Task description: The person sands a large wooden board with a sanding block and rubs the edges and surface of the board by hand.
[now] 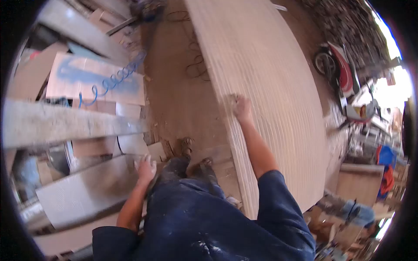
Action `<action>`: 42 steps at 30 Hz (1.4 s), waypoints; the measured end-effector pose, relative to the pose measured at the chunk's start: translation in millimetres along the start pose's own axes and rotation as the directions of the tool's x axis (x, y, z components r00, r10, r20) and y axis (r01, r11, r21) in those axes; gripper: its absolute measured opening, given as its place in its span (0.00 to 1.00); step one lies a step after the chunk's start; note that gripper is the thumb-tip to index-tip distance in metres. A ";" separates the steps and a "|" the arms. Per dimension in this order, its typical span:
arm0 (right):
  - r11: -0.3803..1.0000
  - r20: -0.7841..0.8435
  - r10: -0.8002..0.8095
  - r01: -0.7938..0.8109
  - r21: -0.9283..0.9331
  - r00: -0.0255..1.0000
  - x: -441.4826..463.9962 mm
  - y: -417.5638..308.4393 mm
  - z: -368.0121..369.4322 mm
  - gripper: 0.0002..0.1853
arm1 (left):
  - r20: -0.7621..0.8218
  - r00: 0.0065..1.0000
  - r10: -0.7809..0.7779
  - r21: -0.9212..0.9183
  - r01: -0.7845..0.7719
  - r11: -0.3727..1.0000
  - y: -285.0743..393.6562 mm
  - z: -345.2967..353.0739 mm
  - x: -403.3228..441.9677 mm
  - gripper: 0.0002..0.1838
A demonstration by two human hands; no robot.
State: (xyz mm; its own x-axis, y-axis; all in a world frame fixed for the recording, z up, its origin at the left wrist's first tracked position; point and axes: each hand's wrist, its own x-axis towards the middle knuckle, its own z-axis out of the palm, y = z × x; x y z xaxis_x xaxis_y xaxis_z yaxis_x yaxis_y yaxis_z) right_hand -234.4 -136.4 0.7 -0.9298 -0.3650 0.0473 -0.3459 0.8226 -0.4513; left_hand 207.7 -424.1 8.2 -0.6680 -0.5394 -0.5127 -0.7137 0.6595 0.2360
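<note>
A long, pale wooden panel (265, 74) with streaked grain runs up the middle of the view, its near end beside my body. My right hand (242, 108) is on the panel close to its left long edge, fingers curled and pressed down. Something small and brownish shows at the fingertips, too blurred to name. Off to the left, my left hand (145, 168) hangs with its fingers apart and holds nothing. White dust covers its fingers. Below it lies a light ribbed board (87, 191); whether the hand touches it I cannot tell.
A blue coiled hose (111, 82) crosses a blue-stained board (93, 80) on the left. A thick pale beam (69, 124) lies nearer. Dark cable loops (198, 65) rest on the floor. Beyond the panel stand a red motorcycle (342, 71) and a blue plastic chair (386, 155).
</note>
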 end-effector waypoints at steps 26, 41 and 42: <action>0.975 -0.095 0.045 -0.023 0.222 0.994 -285.1 43.7 -85.4 0.12 | 0.318 0.927 -0.200 -0.120 0.249 0.961 -70.7 112.8 -20.1 0.26; 0.971 -0.254 -0.127 0.173 0.166 0.959 319.6 -86.5 74.5 0.10 | 0.046 0.984 -0.173 -0.588 0.167 0.792 -8.1 -53.7 182.4 0.22; 0.977 -0.245 -0.115 0.155 0.148 0.963 344.3 -90.3 85.2 0.10 | 0.035 0.992 -0.122 -0.606 0.119 0.786 -3.0 -70.0 196.2 0.21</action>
State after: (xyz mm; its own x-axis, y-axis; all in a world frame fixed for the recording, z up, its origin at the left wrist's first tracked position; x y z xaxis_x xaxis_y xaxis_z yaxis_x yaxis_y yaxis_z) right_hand -512.6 -373.5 -18.3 -0.8861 -0.3393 0.3157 -0.4629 0.6825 -0.5657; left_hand 64.1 -568.5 -35.3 -0.5678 -0.5972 -0.5665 -0.7682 0.1372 0.6253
